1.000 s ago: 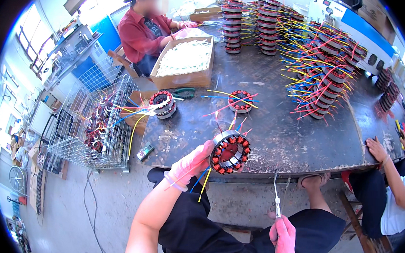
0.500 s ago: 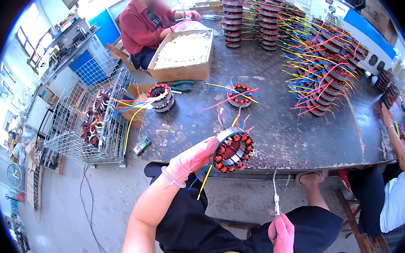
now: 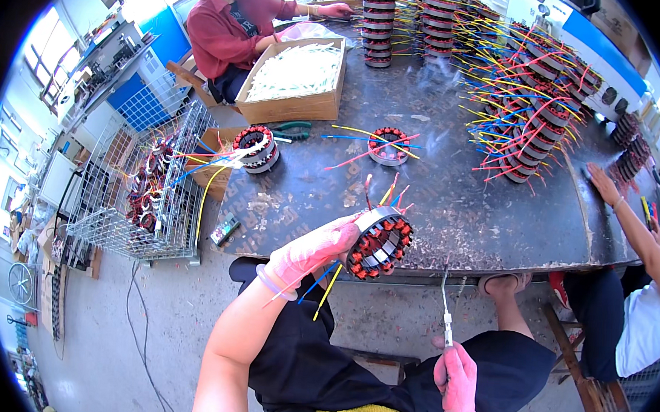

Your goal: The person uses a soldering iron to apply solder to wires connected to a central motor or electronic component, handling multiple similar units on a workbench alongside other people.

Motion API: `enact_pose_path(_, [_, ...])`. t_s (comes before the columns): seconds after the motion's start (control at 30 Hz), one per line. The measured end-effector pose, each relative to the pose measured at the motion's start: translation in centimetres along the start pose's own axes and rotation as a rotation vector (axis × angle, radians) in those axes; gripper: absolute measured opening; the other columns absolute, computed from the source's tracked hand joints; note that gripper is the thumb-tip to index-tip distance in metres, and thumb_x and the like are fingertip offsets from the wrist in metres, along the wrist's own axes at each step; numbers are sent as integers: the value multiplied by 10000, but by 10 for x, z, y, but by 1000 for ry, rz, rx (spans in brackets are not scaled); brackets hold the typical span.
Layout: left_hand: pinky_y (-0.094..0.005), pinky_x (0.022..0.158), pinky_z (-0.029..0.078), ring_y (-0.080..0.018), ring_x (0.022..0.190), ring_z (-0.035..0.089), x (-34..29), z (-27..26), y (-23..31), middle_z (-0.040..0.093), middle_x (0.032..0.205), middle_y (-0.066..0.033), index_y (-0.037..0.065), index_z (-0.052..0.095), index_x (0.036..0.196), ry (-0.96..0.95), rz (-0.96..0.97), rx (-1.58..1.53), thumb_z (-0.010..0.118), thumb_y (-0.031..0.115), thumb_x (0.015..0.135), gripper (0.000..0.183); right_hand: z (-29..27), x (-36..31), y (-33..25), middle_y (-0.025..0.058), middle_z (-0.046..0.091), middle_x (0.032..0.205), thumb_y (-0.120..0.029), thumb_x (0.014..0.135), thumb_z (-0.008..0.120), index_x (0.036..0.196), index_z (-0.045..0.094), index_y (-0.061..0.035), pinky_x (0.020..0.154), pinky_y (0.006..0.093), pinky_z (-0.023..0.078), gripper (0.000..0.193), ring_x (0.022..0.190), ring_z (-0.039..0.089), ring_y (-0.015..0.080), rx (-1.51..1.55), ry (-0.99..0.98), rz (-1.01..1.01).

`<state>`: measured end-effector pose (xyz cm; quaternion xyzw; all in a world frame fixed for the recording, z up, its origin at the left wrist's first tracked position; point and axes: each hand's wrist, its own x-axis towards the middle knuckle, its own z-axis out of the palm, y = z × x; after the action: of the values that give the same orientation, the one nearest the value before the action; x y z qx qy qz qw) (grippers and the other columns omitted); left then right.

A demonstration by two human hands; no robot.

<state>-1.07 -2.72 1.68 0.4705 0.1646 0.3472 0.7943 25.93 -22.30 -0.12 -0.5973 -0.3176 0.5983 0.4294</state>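
Observation:
My left hand, in a pink glove, is closed around a ring-shaped motor stator with a grey steel rim and orange-red windings. The stator is tilted, its opening facing right and toward me. Red, yellow and blue leads stick out above it and below my wrist. Lower right, my right hand, also gloved, grips a slim tool with a thin metal tip and a pale neck; its exact kind is unclear. The tip points up toward the table edge, apart from the stator.
Another stator and one with white lacing rest on the dark table. Tall stator stacks with loose leads stand right. A carton holds white pieces; left is a wire cage. Two co-workers sit at the table.
My hands, the stator and the tool stay nearly in place. The co-worker across the table has stretched an arm toward the stacks. The right co-worker's hand now lies flatter, farther left on the table.

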Motion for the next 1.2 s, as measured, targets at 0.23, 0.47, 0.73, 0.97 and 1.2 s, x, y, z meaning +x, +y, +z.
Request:
enact_pose_path(0.23, [-438, 1073, 435, -304, 1291, 523, -1, 0, 0, 464, 1462, -184, -25, 299, 1513, 20, -34, -45, 730, 569, 825, 1006, -2, -3, -3, -65, 446, 607, -269, 1051, 478, 1226, 598, 21, 469, 205, 225, 360, 508, 332, 22, 22, -26, 36])
enact_pose_path(0.47, [-383, 944, 489, -341, 1114, 601, 17, 3, 16, 572, 1207, -183, -9, 496, 1360, 240, 180, 1416, 887, 442, 628, 945, -3, 0, 1, -58, 478, 649, -266, 1040, 515, 1258, 600, 15, 524, 211, 286, 365, 562, 397, 35, 63, -45, 98])
enact_pose_path(0.73, [-458, 1068, 395, -380, 1226, 510, 22, -11, 8, 536, 1312, -155, 113, 510, 1414, 21, 92, 1748, 870, 297, 541, 962, -6, 5, 20, -72, 447, 684, -209, 1042, 516, 1283, 587, 4, 544, 210, 313, 330, 589, 398, 28, 155, -156, 126])
enact_pose_path(0.97, [-459, 1099, 385, -383, 1260, 490, 24, -10, 1, 510, 1360, -152, 124, 530, 1401, 34, 15, 1678, 861, 280, 565, 913, 2, 7, 21, -56, 463, 678, -217, 1036, 496, 1270, 598, 0, 564, 225, 361, 335, 596, 432, 42, 96, -175, 147])
enact_pose_path(1.2, [-449, 1083, 400, -370, 1252, 503, 23, -11, 1, 522, 1338, -148, 108, 536, 1390, 21, 47, 1654, 872, 263, 563, 906, 6, 9, 24, -20, 499, 656, -229, 1035, 476, 1251, 605, 2, 561, 252, 399, 342, 585, 476, 61, -22, -188, 78])
